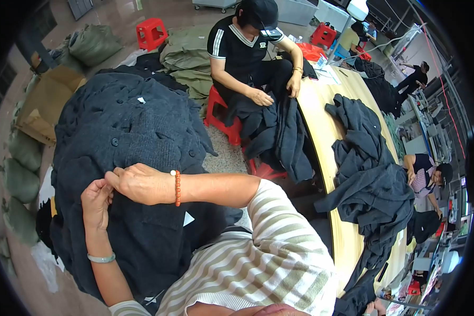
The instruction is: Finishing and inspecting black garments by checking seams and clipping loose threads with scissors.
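Note:
A pile of dark charcoal knit garments (pixel 142 124) lies in front of me, with a round dark button (pixel 115 141) showing on the topmost one. Over its left part my left hand (pixel 96 199), with a pale bangle at the wrist, has thumb and fingers pinched together. My right hand (pixel 142 184), wearing an orange-red bead bracelet (pixel 177 188), reaches across from the right, and its closed fingertips meet those of the left. Whatever lies between the fingertips is too small or hidden to make out. A small white tag (pixel 188 218) shows on the cloth below the right wrist.
Ahead, a co-worker in black sits on a red stool (pixel 216 113), handling a dark garment (pixel 274 126). A pale wooden table (pixel 321 108) on the right carries more dark garments (pixel 366 174). At left stand a cardboard box (pixel 45 100) and several green sacks (pixel 21 179).

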### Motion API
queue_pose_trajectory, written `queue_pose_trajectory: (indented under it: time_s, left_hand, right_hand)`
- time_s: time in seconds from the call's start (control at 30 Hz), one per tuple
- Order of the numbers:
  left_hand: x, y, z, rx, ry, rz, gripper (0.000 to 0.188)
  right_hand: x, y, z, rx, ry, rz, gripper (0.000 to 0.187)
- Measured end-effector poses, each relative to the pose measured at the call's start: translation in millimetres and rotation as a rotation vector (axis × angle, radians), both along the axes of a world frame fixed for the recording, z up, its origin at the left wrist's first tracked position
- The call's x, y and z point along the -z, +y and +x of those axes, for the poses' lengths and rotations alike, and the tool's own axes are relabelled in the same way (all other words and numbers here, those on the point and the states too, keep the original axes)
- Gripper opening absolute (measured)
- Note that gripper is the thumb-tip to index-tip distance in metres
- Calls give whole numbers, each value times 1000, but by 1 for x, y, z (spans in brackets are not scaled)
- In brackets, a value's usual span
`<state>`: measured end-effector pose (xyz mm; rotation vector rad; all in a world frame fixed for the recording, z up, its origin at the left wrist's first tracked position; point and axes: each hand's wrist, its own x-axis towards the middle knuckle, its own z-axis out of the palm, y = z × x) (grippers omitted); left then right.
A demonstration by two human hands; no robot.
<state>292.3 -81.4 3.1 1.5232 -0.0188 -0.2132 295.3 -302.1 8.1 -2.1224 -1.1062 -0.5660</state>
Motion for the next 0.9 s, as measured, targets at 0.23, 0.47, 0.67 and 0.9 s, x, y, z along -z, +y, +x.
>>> queue_pose_trajectory:
  time_s: [0.23, 0.47, 0.67, 0.9]
  left_hand:
    - [-6, -4, -2, 40, 43, 15, 13]
    - [3, -14, -28, 21, -345, 328, 31]
    - [0, -24, -25, -15, -730, 768, 18]
    - [4, -25, -26, -113, -722, 755, 15]
  right_hand:
    - [13, 4, 7, -14, 16, -6, 16]
    - [11, 0, 11, -66, 86, -8, 18]
    - [19, -2, 17, -76, 24, -113, 14]
    - [15, 2, 14, -158, 47, -57, 16]
